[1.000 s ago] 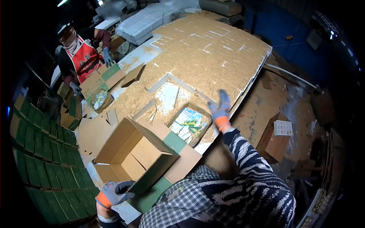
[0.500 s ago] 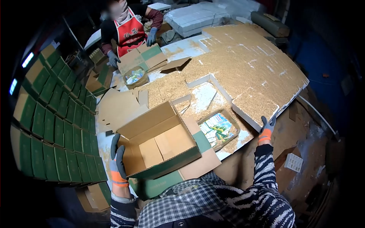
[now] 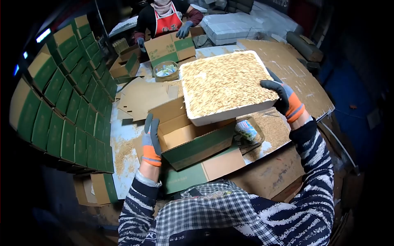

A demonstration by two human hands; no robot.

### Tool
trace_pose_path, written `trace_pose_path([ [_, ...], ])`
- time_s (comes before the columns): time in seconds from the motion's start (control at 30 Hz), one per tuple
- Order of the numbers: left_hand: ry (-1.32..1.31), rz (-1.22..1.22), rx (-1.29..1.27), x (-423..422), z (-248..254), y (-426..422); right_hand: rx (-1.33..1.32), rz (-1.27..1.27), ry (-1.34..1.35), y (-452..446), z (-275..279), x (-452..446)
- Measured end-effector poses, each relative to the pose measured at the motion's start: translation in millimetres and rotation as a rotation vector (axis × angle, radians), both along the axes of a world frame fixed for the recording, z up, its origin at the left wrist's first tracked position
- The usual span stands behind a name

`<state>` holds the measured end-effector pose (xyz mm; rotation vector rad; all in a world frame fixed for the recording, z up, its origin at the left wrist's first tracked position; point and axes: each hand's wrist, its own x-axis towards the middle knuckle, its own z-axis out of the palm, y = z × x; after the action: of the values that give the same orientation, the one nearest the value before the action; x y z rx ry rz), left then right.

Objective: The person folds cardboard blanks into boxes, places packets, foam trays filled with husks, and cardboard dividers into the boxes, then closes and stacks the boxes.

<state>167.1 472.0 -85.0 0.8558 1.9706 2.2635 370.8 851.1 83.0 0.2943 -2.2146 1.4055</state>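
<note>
My right hand [image 3: 283, 96] is closed on the right end of a white tray [image 3: 234, 113], probably foam, topped with loose tan, husk-like material [image 3: 225, 82]. The tray is tilted and held up over the right part of an open cardboard box [image 3: 201, 145] with a green outer side, hiding part of its inside. At the box's left wall is my left hand [image 3: 151, 137], fingers pointing up and the wall seemingly between fingers and thumb. Under the box lie its green and brown flaps [image 3: 223, 164]. A basket [image 3: 258, 143] of small colourful packets stands to the right, partly covered by the tray.
Across the table, a co-worker in a red apron [image 3: 167, 24] has gloved hands on another carton [image 3: 170, 47]. Near it stands a basket of packets [image 3: 166, 70]. Flat cardboard [image 3: 145, 96] lies at left. Green boxes [image 3: 74, 119] are stacked beyond the table's left edge. More tan-covered trays [image 3: 287, 69] lie at right.
My right hand has lifted the tray from the table's right edge and brought it left over the box. My left hand stays at the box's left wall. The view has shifted.
</note>
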Motion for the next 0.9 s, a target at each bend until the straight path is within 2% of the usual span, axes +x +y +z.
trace_pose_path([
  [0.07, -0.234, -0.08, 0.202, 3.7, 10.5, 2.9, -0.512, -0.049, -0.375, -35.9, 20.7, -34.9],
  [0.17, -0.595, -0.218, 0.493, 17.0, 26.5, 9.4, -0.403, 0.078, -0.513, -56.5, 5.8, -80.3],
  [0.2, -0.492, -0.093, 0.412, 26.9, 33.0, 10.5, -0.377, 0.079, -0.537, -73.3, 3.8, -86.9],
  [0.23, -0.504, 0.009, 0.468, 25.1, 23.2, 11.0, -0.295, 0.019, -0.704, -80.0, -2.5, -97.9],
  [0.27, -0.424, 0.049, 0.293, 20.4, 20.6, -0.7, -0.196, 0.032, -0.637, -92.4, -12.6, -101.2],
  [0.3, -0.369, 0.056, 0.224, 15.4, 20.9, -10.4, -0.029, 0.098, -0.61, -86.9, -43.8, -123.8],
  [0.37, -0.342, 0.017, 0.212, 12.1, 21.9, -21.4, 0.341, -0.071, -0.855, -99.8, -37.0, -122.6],
  [0.4, -0.342, -0.002, 0.204, 16.5, 30.8, -19.7, 0.69, 0.042, -0.86, -95.3, -53.1, -133.7],
  [0.43, -0.367, -0.035, 0.185, 21.8, 40.5, -16.7, 0.901, 0.104, -0.858, -89.7, -68.0, -142.7],
  [0.47, -0.369, -0.041, 0.18, 19.2, 37.7, -13.1, 1.106, 0.171, -0.833, -92.5, -69.9, -146.1],
  [0.5, -0.27, 0.014, 0.126, 15.4, 33.0, -11.0, 1.17, 0.182, -0.818, -94.4, -73.7, -144.2],
  [0.57, -0.172, 0.071, 0.063, 9.6, 32.8, -11.0, 1.113, 0.149, -0.79, -100.3, -70.2, -135.8],
  [0.63, -0.325, -0.018, 0.098, 6.4, 39.7, -17.9, 1.077, -0.116, -0.497, -110.6, -71.5, -123.7],
  [0.7, -0.324, 0.027, 0.049, 2.6, 36.2, -16.6, 0.713, -0.275, 0.269, -92.4, -78.2, -113.3],
  [0.77, -0.255, 0.057, 0.031, 8.4, 33.8, -9.6, 0.482, -0.43, 0.349, -63.9, -67.0, -91.1],
  [0.8, -0.209, 0.079, 0.011, 8.6, 31.4, -7.9, 0.395, -0.609, 0.309, -40.1, -97.5, -88.8],
  [0.83, 0.003, 0.112, -0.11, 4.1, 24.3, -13.8, 0.243, -0.738, 0.155, -19.2, -136.6, -84.2],
  [0.87, 0.215, 0.169, -0.216, -0.3, 17.2, -19.6, 0.272, -0.862, 0.065, 0.2, -191.3, -81.7],
  [0.9, 0.672, 0.271, -0.553, -11.4, 7.3, -28.4, 0.351, -0.906, -0.129, 22.3, -257.0, -71.6],
])
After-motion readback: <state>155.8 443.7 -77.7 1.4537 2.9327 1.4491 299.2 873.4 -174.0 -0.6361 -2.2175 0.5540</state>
